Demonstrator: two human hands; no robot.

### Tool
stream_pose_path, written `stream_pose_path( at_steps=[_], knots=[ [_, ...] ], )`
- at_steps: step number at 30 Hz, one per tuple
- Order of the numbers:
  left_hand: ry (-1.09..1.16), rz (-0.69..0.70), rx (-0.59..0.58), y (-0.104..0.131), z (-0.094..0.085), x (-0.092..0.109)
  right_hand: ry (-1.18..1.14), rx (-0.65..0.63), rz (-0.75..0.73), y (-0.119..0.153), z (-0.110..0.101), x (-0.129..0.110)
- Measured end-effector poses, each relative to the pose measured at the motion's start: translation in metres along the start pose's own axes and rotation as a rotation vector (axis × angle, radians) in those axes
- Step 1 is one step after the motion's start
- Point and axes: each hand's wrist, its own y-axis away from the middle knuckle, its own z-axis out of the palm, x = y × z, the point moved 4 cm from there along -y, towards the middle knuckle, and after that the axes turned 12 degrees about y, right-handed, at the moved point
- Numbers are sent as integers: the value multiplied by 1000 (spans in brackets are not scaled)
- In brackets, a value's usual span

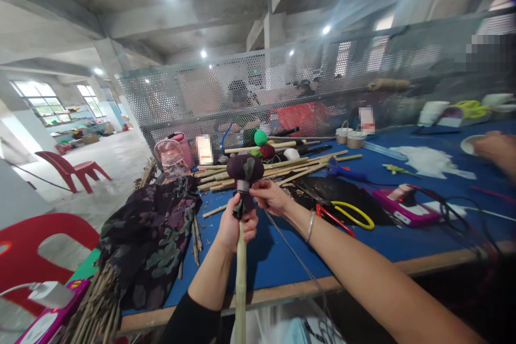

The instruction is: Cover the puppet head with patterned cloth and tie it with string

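Note:
A pale bamboo stick [241, 285] stands upright over the table's front edge, topped by a round bundle of dark cloth [244, 167]. Grey cord [242, 186] is wound round the neck below the bundle. My left hand [235, 221] is wrapped round the stick and the gathered cloth just under the cord. Pinched at the right side of the neck, my right hand [271, 196] is closed on the cord, whose loose length hangs down to the right past the table edge.
Dark patterned cloth [151, 247] and twigs lie at left. Scissors with red and yellow handles [355, 214] and a purple power strip [407, 215] are at right. Bamboo sticks [282, 166] lie behind, before a perforated metal screen [177, 91]. Another person's hand [495, 148] shows at far right.

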Motion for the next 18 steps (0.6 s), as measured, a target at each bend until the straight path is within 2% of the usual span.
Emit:
stream_pose_path(
  at_steps=[3,5,9,12,15,18],
  knots=[
    [94,-66,-109,5,5,-1,-37,-18,-11,1,1,0],
    [101,-80,-105,7,4,-2,-46,-58,15,3,3,3],
    [-87,-116,74,6,-8,-10,-37,-138,91,8,-1,8],
    [-243,-115,205,-1,-18,-7,-28,-123,91,8,-10,9],
    [-300,25,306,-9,-22,15,-16,-95,75,6,-17,7],
    [-347,190,394,-15,-17,37,-1,-80,59,5,-14,4]
  ],
)
